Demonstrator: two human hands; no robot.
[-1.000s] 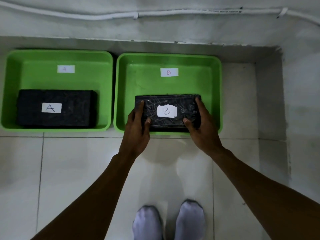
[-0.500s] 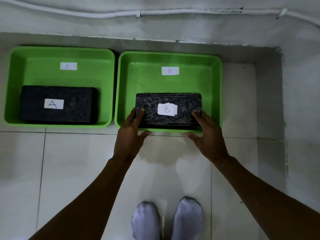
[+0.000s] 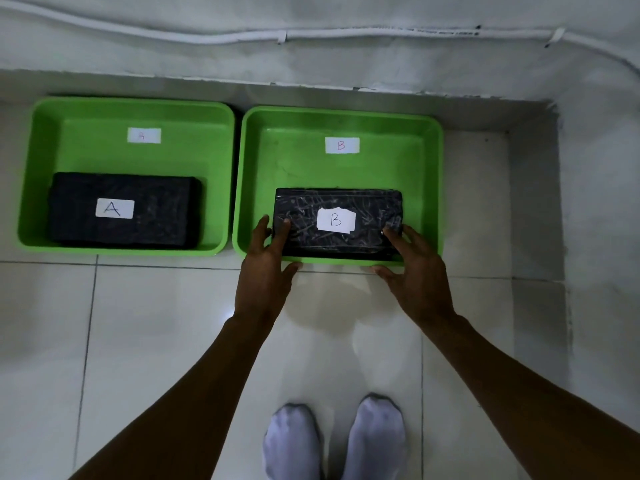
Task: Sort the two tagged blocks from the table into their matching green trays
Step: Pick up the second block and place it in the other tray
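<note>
tray A [image 3: 41, 174]: bright green | tray B [image 3: 433, 188]: bright green | block A [image 3: 156, 216]: matte black, white tag | block B [image 3: 301, 216]: glossy black, white tag | my socks [image 3: 375, 441]: white | floor tiles [image 3: 156, 341]: white, dark grout

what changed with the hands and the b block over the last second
Both hands loosened: a second ago they gripped block B by its ends; now the left hand and right hand have slid back to its near corners, fingers opening, and the block rests in tray B. Block A stayed put in tray A.
</note>
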